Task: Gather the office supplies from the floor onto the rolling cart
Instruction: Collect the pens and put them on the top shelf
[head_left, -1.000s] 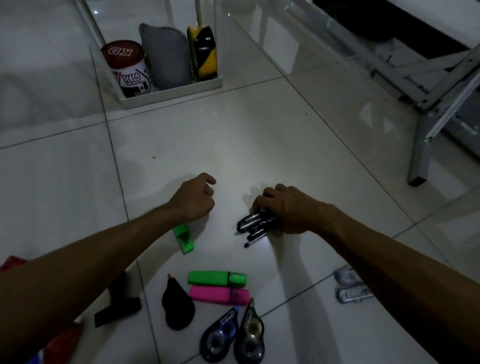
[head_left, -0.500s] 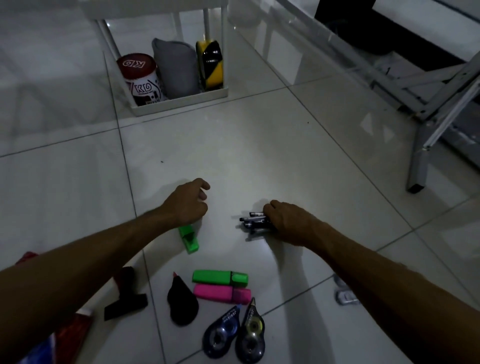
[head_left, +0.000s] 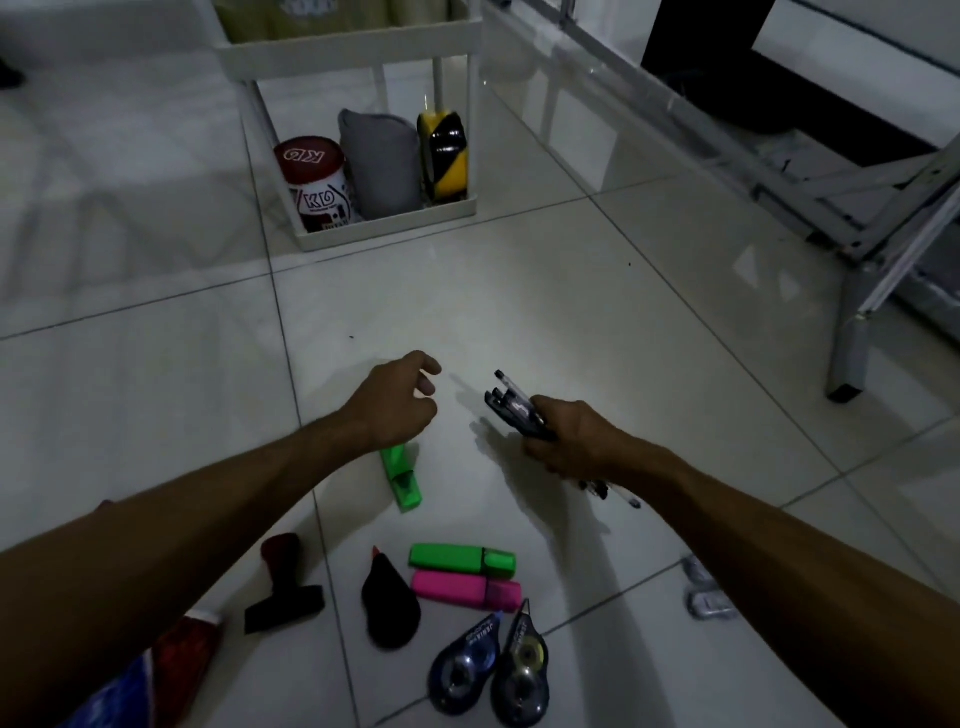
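My right hand (head_left: 571, 441) grips a bundle of pens (head_left: 511, 408), lifted off the tiled floor with the caps pointing away from me. My left hand (head_left: 395, 402) hovers beside it, fingers loosely curled, holding nothing. Just under the left wrist lies a green highlighter (head_left: 402, 480). Nearer to me on the floor lie a second green highlighter (head_left: 462, 558), a pink highlighter (head_left: 467, 590), two correction tape dispensers (head_left: 488, 662), a black teardrop-shaped item (head_left: 389, 605) and a dark stamp (head_left: 283, 584). The white rolling cart (head_left: 384, 228) stands ahead.
The cart's bottom shelf holds a red-lidded can (head_left: 317, 182), a grey pouch (head_left: 382, 163) and a yellow-black tape roll (head_left: 444, 156). A grey metal table leg (head_left: 852, 348) stands at right. Clear clips (head_left: 704, 590) lie by my right forearm; a red packet (head_left: 171, 660) lies lower left.
My right hand has closed round the pens and raised them off the floor, turning them to point away. My left hand has loosened and lifted a little. The view has tilted up toward the cart.
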